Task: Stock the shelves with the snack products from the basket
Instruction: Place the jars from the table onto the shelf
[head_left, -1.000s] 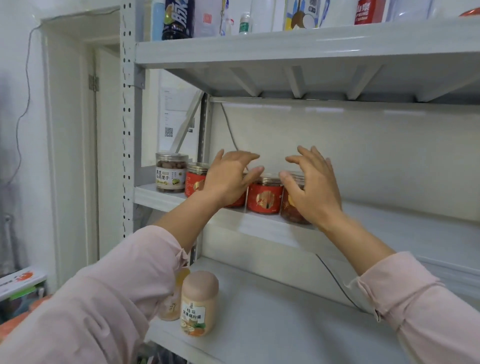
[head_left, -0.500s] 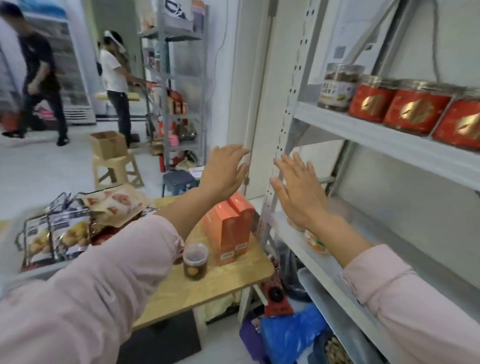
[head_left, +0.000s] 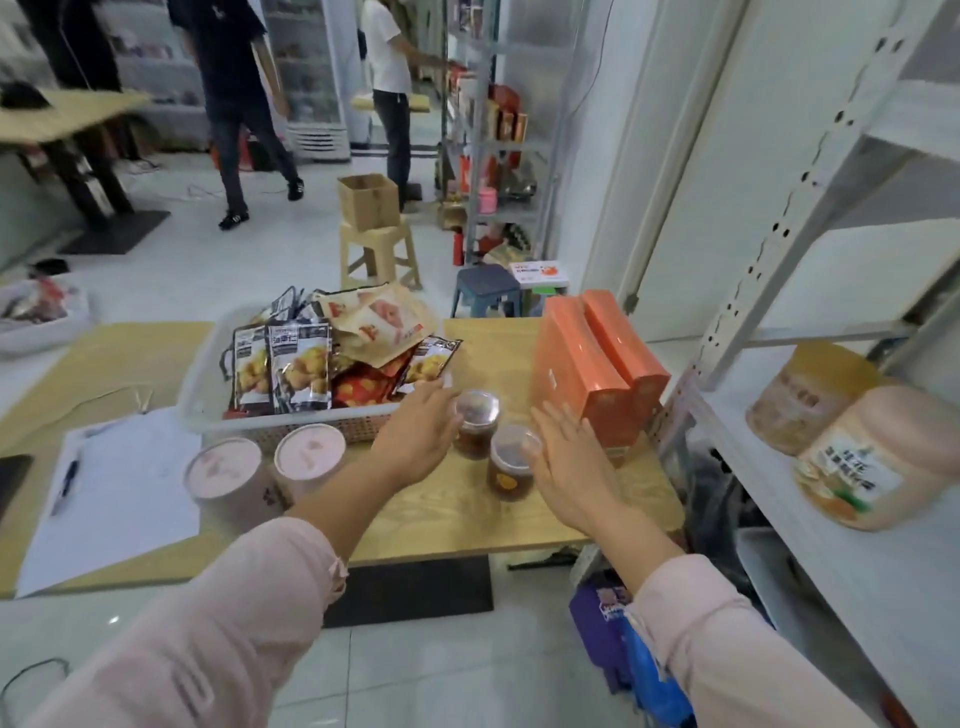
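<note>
A small clear plastic jar of dark snack (head_left: 475, 426) and a nearer jar of the same kind (head_left: 509, 467) are set on the light wooden table (head_left: 457, 519), just right of the white plastic basket (head_left: 202, 397) of snack packets (head_left: 291, 369). The left hand (head_left: 421, 431) is held open, fingers relaxed, against the farther jar. The right hand (head_left: 566, 467) is spread flat, with its fingertips at the nearer jar's lid.

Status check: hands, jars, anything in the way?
left hand open at far jar, right hand open at near jar; no grip yet. Both jars upright on table beside basket. Close beyond right hand: orange boxes.
</note>
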